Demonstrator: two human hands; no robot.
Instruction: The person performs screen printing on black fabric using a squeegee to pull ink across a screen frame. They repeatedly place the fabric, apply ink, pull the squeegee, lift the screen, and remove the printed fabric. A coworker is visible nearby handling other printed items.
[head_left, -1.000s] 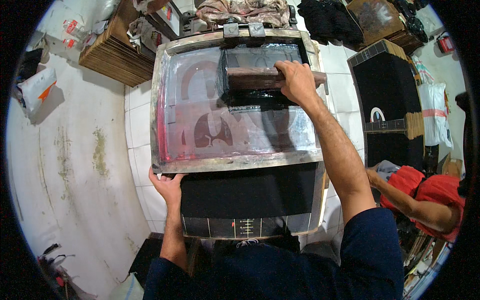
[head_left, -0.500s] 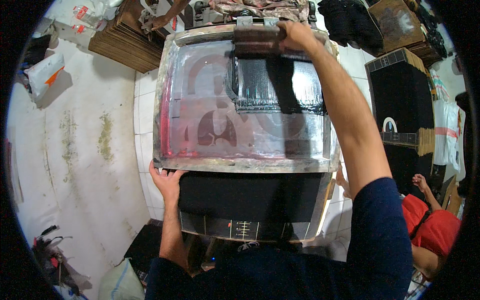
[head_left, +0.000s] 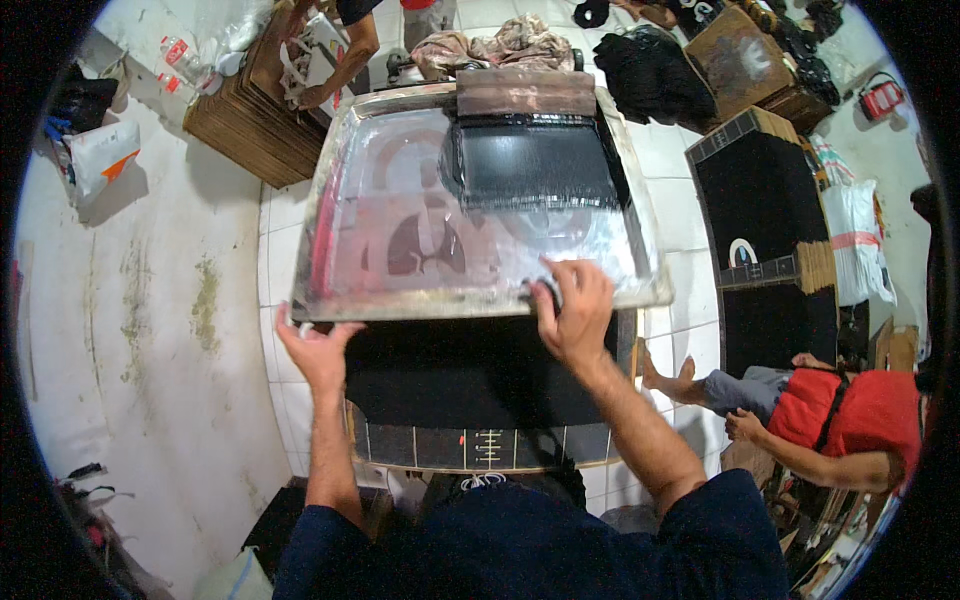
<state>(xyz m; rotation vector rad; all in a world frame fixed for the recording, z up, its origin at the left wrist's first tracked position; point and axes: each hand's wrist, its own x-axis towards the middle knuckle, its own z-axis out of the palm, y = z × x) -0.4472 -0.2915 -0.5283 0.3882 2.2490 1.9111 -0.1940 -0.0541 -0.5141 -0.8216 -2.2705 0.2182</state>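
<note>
A screen-printing frame (head_left: pixel 470 305) lies before me, its near edge apparently tilted up from a black cloth (head_left: pixel 440 365) on a board. My left hand (head_left: pixel 318 350) grips the frame's near left corner. Over the same near rail, right of the middle, my right hand (head_left: pixel 578 312) closes its fingers and thumb; the fingertips' underside is hidden. A brown-handled squeegee (head_left: pixel 525 93) rests untouched against the far rail. Below it, a patch of wet black ink (head_left: pixel 535 165) covers the mesh's far right part. Grey and dark-red shapes show on the rest of the mesh.
Stacked boards (head_left: pixel 240 100) stand at the far left, near another person's arm (head_left: pixel 345 70). To the right lie more black-covered boards (head_left: pixel 765 190). A person in red (head_left: pixel 850 415) sits at the lower right. A crumpled cloth (head_left: pixel 500 48) lies beyond the frame.
My right hand has let go of the squeegee and come back to the frame's near rail. The frame's near edge seems raised. My left hand stays at its corner.
</note>
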